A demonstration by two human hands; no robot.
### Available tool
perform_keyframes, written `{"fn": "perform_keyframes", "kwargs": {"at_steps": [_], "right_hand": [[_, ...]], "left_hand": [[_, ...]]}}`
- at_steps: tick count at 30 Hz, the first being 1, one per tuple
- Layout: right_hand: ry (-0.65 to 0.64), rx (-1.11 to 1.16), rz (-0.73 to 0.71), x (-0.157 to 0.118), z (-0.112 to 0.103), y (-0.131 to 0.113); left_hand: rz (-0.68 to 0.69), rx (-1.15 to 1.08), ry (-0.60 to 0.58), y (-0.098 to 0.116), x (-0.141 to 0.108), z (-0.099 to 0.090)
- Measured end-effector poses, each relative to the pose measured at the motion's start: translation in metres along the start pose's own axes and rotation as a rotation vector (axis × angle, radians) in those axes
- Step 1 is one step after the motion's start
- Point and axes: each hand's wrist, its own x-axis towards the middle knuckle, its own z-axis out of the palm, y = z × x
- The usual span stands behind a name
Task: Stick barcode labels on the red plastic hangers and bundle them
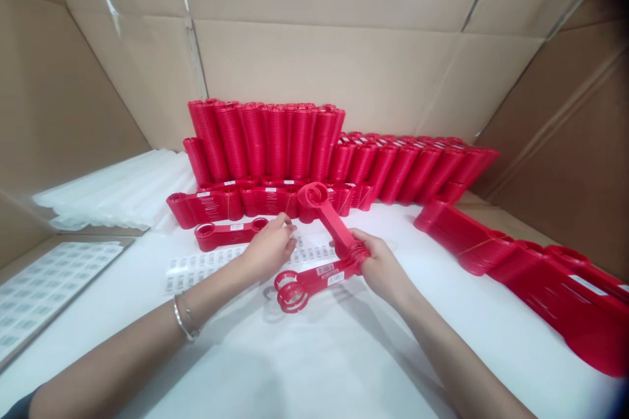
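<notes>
My right hand (381, 265) is closed around the ends of several red plastic pieces (339, 226), which fan out in two directions, up to the back and toward the left. White barcode labels (336, 277) show on the lower pieces. My left hand (275, 245) hovers over a sheet of barcode labels (196, 267), its fingers bent and pinched together; whatever they hold, if anything, is too small to make out. Just behind the left hand lies a short stack of red pieces (227, 236) with a label on top.
Tall stacks of red pieces (278, 144) line the back against a cardboard wall (319, 59). More stacks (540, 281) run along the right. White plastic bags (122, 190) lie at the left, behind another label sheet (44, 288). The tabletop (236, 366) is white.
</notes>
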Motion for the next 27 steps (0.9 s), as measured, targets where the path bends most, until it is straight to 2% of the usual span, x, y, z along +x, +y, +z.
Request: {"fn": "perform_keyframes", "kwargs": {"at_steps": [2, 5, 13, 17, 21, 23, 25, 27], "right_hand": [[-0.015, -0.029, -0.019, 0.001, 0.002, 0.004], [-0.015, -0.059, -0.023, 0.001, 0.003, 0.008], [-0.011, -0.131, 0.030, 0.000, 0.004, 0.006], [0.007, -0.174, 0.077, 0.000, 0.003, 0.008], [0.030, -0.200, 0.108, 0.001, 0.002, 0.015], [0.057, -0.242, 0.083, 0.001, 0.002, 0.018], [0.082, -0.309, 0.048, 0.000, 0.003, 0.018], [0.088, -0.353, 0.036, -0.002, 0.005, 0.015]], "left_hand": [[-0.018, 0.074, -0.043, 0.002, -0.003, 0.007], [-0.034, 0.083, -0.047, 0.005, -0.006, 0.008], [-0.004, -0.001, -0.074, 0.010, -0.011, 0.006], [0.022, -0.136, -0.092, 0.013, -0.010, 0.006], [0.051, -0.381, -0.147, 0.022, -0.010, -0.008], [0.012, -0.594, -0.100, 0.031, -0.012, -0.019], [-0.030, -0.774, 0.023, 0.042, -0.014, -0.028], [-0.042, -0.823, 0.147, 0.053, -0.016, -0.033]]}}
